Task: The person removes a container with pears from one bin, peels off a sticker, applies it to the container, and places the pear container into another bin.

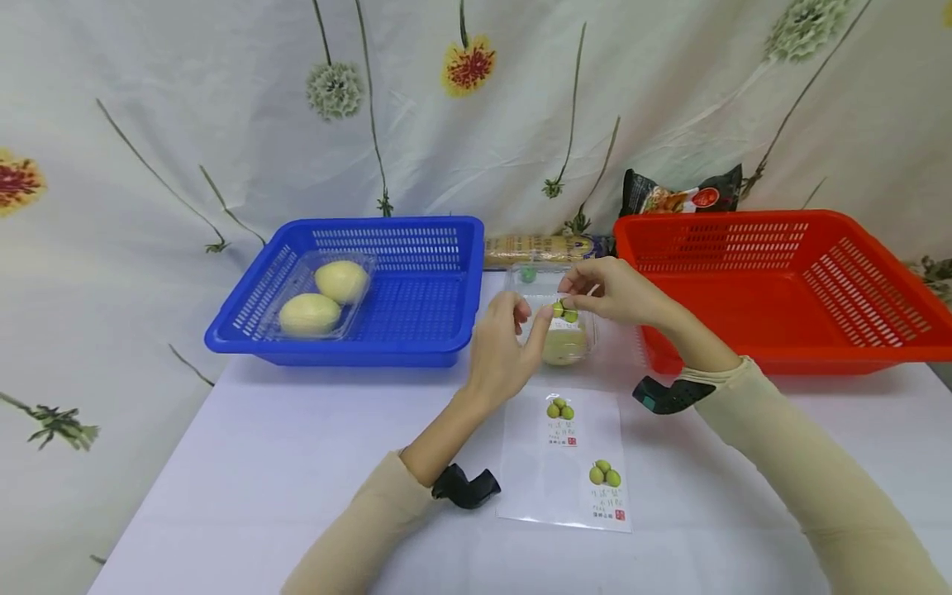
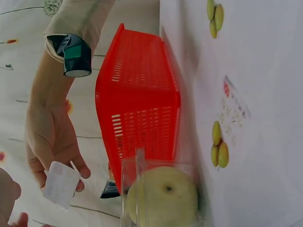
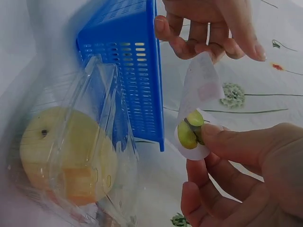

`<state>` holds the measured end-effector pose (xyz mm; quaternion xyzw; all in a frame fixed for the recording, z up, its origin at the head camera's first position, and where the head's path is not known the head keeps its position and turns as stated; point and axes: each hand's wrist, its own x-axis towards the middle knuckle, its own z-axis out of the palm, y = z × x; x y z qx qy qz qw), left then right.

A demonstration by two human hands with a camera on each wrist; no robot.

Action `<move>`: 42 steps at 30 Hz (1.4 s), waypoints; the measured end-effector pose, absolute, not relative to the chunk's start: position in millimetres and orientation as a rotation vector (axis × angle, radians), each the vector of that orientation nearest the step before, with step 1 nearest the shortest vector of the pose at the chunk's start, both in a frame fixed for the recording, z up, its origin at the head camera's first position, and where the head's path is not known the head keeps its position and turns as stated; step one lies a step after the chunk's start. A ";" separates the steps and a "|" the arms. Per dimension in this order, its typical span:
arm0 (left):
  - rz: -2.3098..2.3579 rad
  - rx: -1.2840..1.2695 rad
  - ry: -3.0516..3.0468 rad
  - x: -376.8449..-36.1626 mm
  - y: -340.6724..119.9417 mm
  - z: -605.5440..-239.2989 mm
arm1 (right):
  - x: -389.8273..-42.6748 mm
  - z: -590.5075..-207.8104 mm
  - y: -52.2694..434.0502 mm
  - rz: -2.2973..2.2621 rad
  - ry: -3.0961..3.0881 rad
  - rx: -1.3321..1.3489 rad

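My right hand (image 1: 621, 291) pinches a small white sticker (image 3: 199, 101) printed with green pears between thumb and fingers. Facing it, my left hand (image 1: 500, 351) has its thumb extended and its other fingers loosely bent. In the right wrist view those left fingers (image 3: 215, 42) are by the sticker's upper end; whether they touch it I cannot tell. Below and behind both hands stands a clear plastic box (image 3: 125, 123) with a pale yellow pear (image 2: 163, 196) inside. Nearer the front lies a sticker sheet (image 1: 531, 463) with two pear stickers on it.
At left, a blue basket (image 1: 439, 359) holds a clear box with two pale yellow fruits (image 1: 340, 282). A red basket (image 1: 751, 364) stands at right. Behind are a long yellowish packet (image 1: 539, 248) and a black food bag (image 1: 680, 194) against the flowered cloth.
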<state>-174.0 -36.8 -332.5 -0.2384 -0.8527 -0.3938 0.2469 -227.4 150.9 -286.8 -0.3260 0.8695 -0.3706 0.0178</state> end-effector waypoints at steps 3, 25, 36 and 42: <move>-1.141 -0.572 -2.365 -184.3 -32.8 -328.0 | -236.3 -286.7 147.8 -1.175 2.681 -1.007; -1.534 -0.409 -2.382 -236.7 -23.5 -326.3 | -251.0 -294.5 140.1 -1.319 2.795 -0.659; -1.533 -0.282 -2.416 -249.6 -16.0 -323.1 | -246.8 -301.6 136.4 -1.284 2.861 -0.626; -1.319 -0.406 -2.584 -254.5 -16.0 -319.6 | -247.0 -303.8 134.5 -1.227 2.902 -0.587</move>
